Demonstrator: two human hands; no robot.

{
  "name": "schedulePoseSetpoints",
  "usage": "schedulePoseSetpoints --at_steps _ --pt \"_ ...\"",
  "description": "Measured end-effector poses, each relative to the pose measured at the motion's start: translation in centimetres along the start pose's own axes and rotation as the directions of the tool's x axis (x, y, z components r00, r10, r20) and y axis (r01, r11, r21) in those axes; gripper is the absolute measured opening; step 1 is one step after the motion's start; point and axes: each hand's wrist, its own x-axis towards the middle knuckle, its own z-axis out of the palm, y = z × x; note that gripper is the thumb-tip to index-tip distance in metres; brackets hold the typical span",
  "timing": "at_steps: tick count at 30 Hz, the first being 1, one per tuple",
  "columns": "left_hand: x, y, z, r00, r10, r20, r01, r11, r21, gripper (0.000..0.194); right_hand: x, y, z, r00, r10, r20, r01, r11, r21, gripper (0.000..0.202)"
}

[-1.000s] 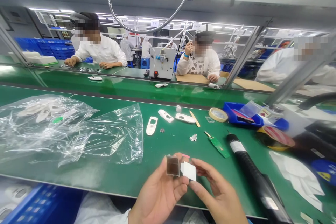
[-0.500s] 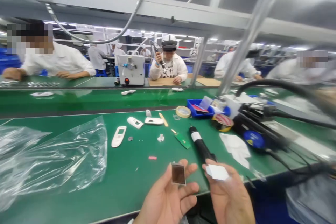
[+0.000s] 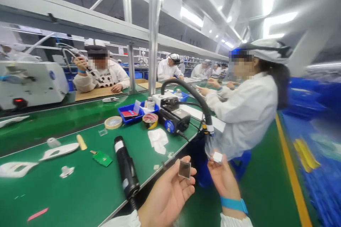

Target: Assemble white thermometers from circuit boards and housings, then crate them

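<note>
My left hand [image 3: 173,188], palm up past the bench's front edge, pinches a small square display panel [image 3: 184,169] with a dark face and pale rim. To its right, my right hand [image 3: 223,177], with a blue wristband, grips a small white square piece [image 3: 217,157] between thumb and fingers. What that piece is I cannot tell. Left of my hands, on the green bench [image 3: 87,191], lies a black electric screwdriver [image 3: 126,166]. A small green circuit board [image 3: 102,158] rests beyond it, near white plastic shells [image 3: 60,150].
A blue tray [image 3: 130,113], a tape roll [image 3: 113,122] and crumpled white tissue [image 3: 157,141] lie farther back. A black device with a hose [image 3: 176,115] stands at the bench edge. A person in white [image 3: 247,110] sits to the right; others work across the bench.
The view has swung to the right, bringing the seated person and the aisle into sight. Both hands are now beyond the bench edge, still holding the same pieces.
</note>
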Motion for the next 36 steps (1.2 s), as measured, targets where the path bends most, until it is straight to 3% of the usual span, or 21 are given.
schedulePoseSetpoints --at_steps 4,8,15,21,36 --pt "5.3 -2.4 2.4 1.0 -0.022 -0.013 0.022 0.999 0.033 0.027 3.9 -0.5 -2.1 1.0 0.023 0.02 -0.024 0.999 0.027 0.02" --pt "10.0 -4.6 4.1 1.0 -0.025 -0.007 0.025 0.999 0.028 0.024 6.7 -0.6 -2.8 0.998 0.064 0.019 -0.065 0.995 0.071 0.023" --pt "15.8 -6.6 4.0 1.0 -0.012 -0.008 0.012 1.0 0.005 0.022 8.6 -0.3 -2.5 0.993 0.104 0.054 -0.11 0.987 0.117 0.026" --pt "18.5 -6.7 3.4 0.999 -0.006 -0.04 0.006 1.0 0.011 0.021 8.5 0.4 -2.8 0.989 0.126 0.081 -0.137 0.981 0.141 0.025" --pt "21.6 -8.5 2.8 0.996 -0.075 -0.045 0.074 0.997 -0.025 0.018 8.8 -0.1 -4.9 0.996 0.095 -0.002 -0.093 0.977 0.191 0.022"
